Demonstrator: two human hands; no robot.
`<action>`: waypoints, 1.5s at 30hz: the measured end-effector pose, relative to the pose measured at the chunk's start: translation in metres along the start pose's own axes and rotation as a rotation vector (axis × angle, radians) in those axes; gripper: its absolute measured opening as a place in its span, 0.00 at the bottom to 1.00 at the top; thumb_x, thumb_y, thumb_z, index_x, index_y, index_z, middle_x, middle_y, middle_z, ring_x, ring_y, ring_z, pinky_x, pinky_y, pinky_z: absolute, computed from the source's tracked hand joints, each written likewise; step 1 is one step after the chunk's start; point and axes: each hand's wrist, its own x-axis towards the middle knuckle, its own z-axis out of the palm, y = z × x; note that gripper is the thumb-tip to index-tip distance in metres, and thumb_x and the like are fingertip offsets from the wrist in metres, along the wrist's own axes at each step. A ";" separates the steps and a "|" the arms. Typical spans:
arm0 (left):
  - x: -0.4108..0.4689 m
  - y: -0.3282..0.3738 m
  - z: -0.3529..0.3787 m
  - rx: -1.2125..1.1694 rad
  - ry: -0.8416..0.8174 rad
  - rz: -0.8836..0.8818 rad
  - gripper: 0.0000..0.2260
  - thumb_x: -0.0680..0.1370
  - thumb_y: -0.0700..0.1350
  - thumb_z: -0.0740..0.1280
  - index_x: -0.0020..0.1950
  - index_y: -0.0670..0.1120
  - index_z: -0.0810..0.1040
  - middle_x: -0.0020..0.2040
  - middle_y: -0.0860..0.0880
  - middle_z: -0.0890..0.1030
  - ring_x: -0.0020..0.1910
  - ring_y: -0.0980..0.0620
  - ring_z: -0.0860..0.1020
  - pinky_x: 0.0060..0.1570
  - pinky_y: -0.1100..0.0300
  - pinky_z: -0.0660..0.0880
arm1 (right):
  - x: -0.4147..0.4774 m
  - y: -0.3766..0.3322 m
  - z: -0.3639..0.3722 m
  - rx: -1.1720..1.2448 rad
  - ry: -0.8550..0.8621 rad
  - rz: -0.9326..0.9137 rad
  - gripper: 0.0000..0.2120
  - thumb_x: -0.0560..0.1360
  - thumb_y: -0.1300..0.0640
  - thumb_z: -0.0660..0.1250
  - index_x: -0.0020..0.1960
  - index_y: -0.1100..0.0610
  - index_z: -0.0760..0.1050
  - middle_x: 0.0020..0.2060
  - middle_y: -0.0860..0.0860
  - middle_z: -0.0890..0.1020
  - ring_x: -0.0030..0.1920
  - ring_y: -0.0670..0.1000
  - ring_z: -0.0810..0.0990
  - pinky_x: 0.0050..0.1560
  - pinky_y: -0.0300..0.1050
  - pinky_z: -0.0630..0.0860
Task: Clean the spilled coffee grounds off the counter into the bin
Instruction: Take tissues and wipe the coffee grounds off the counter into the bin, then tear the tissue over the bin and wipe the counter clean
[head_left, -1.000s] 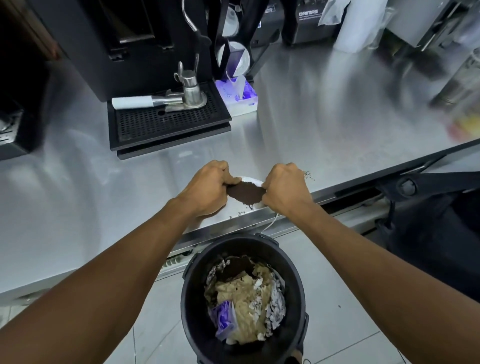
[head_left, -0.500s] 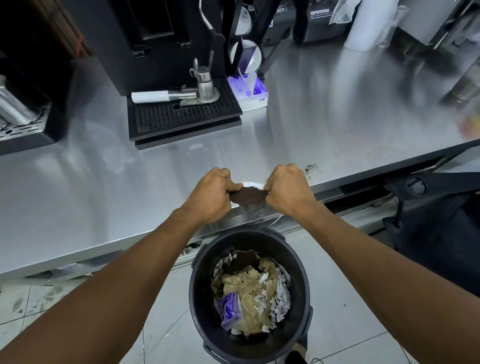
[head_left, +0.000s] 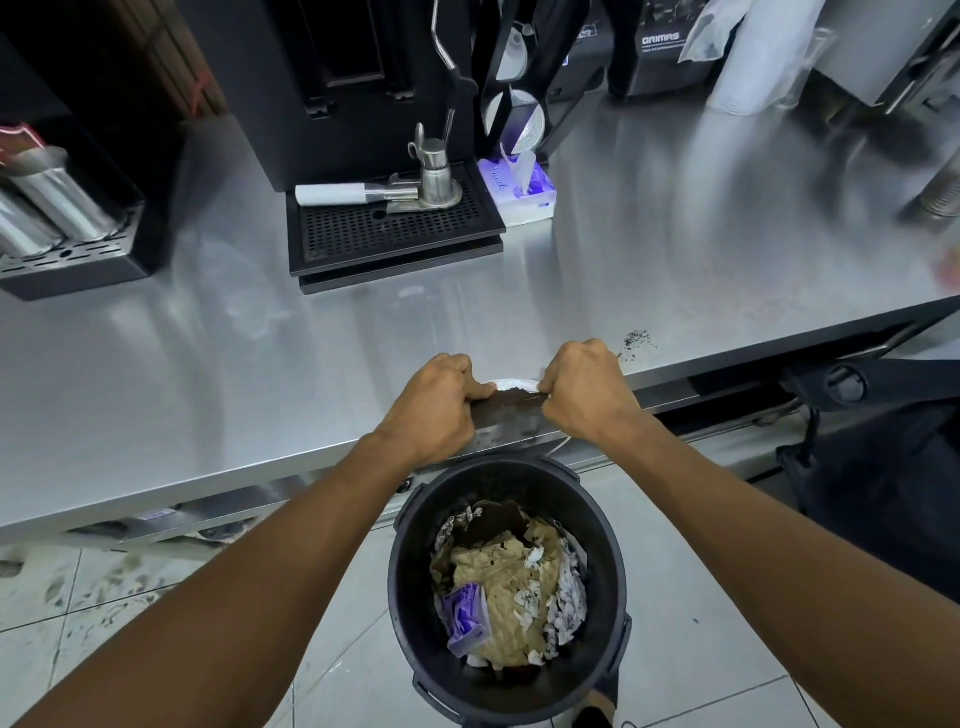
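My left hand (head_left: 434, 402) and my right hand (head_left: 584, 389) each pinch one side of a white tissue (head_left: 514, 385) at the front edge of the steel counter (head_left: 208, 374). A heap of dark coffee grounds (head_left: 511, 401) lies on the tissue between my fists, right at the counter's lip. Directly below stands a black round bin (head_left: 410, 571) on the floor, holding crumpled brown paper, white scraps and a purple wrapper. A small scatter of loose grounds (head_left: 636, 340) stays on the counter just right of my right hand.
A black drip tray (head_left: 395, 239) with a metal tamper and a white-handled portafilter sits at the back. A purple-and-white tissue box (head_left: 519, 189) stands right of it. Steel jugs (head_left: 47, 202) stand at far left. A dark bag (head_left: 883, 493) hangs under the counter at right.
Both hands have dragged the tissue with the grounds toward me, from a little way onto the counter to its front edge above the bin. The view shifted slightly.
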 end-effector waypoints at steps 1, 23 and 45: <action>-0.002 0.000 0.000 0.002 -0.001 -0.004 0.12 0.78 0.36 0.64 0.58 0.44 0.83 0.39 0.51 0.73 0.44 0.53 0.69 0.46 0.60 0.71 | -0.001 0.000 0.000 0.002 0.001 0.004 0.07 0.64 0.68 0.68 0.38 0.61 0.83 0.40 0.56 0.83 0.44 0.55 0.79 0.47 0.49 0.81; -0.051 0.013 0.007 0.077 0.097 0.008 0.07 0.71 0.33 0.63 0.42 0.44 0.73 0.34 0.49 0.76 0.39 0.51 0.70 0.37 0.58 0.70 | -0.046 0.011 0.004 0.218 -0.140 -0.035 0.12 0.69 0.69 0.69 0.46 0.54 0.81 0.42 0.49 0.81 0.43 0.48 0.80 0.47 0.44 0.82; -0.063 0.012 0.007 -0.103 0.046 -0.272 0.04 0.75 0.43 0.68 0.47 0.51 0.80 0.40 0.55 0.82 0.42 0.56 0.77 0.47 0.56 0.78 | -0.048 0.005 -0.002 0.091 -0.127 -0.229 0.07 0.73 0.57 0.72 0.50 0.52 0.85 0.46 0.47 0.86 0.43 0.46 0.80 0.49 0.42 0.78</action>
